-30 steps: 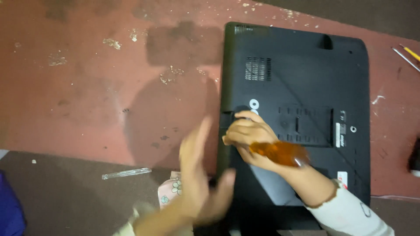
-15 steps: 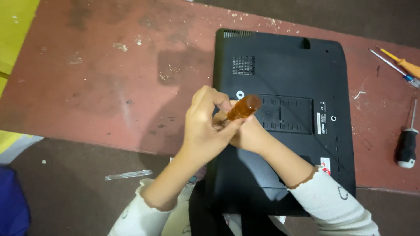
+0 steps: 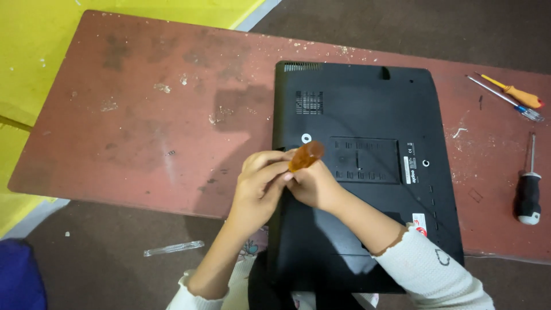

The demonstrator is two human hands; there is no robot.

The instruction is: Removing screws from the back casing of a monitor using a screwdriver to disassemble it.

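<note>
Two hands now meet on one tool at the middle of the frame, where a second ago they were apart. Largest in view is the worn red table (image 3: 143, 115), running from upper left to the right edge, and on it the black monitor (image 3: 367, 172) lies face down, its back panel up and its near end overhanging the table's front edge at the bottom of the frame. Compared with the earlier views, the monitor sits further from the top and more of the table and the yellow floor (image 3: 34, 69) at the upper left shows, which looks like a shift of the head camera rather than of the monitor. The left hand (image 3: 258, 183), open and raised beside the panel a second ago, has closed over the right hand (image 3: 313, 185), and both are clenched about the amber-handled screwdriver (image 3: 306, 156); its handle, then lying flat across the right wrist, now stands up toward the camera, near a white-ringed screw hole (image 3: 306, 138). Its tip is hidden under the fingers. At the right edge lie a black-handled screwdriver (image 3: 528, 192) and, above it, an orange-handled one (image 3: 519, 95) beside a thin blue-handled one (image 3: 505, 99), all untouched.
</note>
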